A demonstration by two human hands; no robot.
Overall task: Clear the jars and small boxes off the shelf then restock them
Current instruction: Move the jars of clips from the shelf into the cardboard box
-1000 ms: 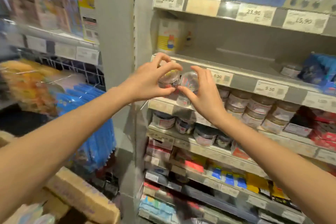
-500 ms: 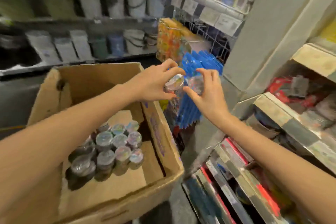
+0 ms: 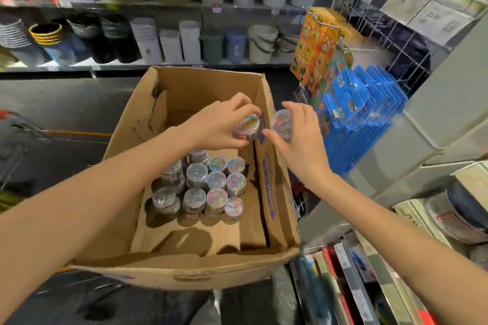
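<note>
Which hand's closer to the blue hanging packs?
Right. The right hand, holding a small jar, is just left of the blue packs; the left hand, holding a second jar, is farther left, over the cardboard box.

2 arms outstretched, left hand [image 3: 216, 126] round 1 jar [image 3: 247, 126], right hand [image 3: 301, 140] round another jar [image 3: 281, 124]

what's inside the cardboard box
A cluster of small clear-lidded jars stands on the floor of the box, some apparently stacked. The rest that shows is bare cardboard. The left arm covers the near-left part, so anything there is hidden.
</note>
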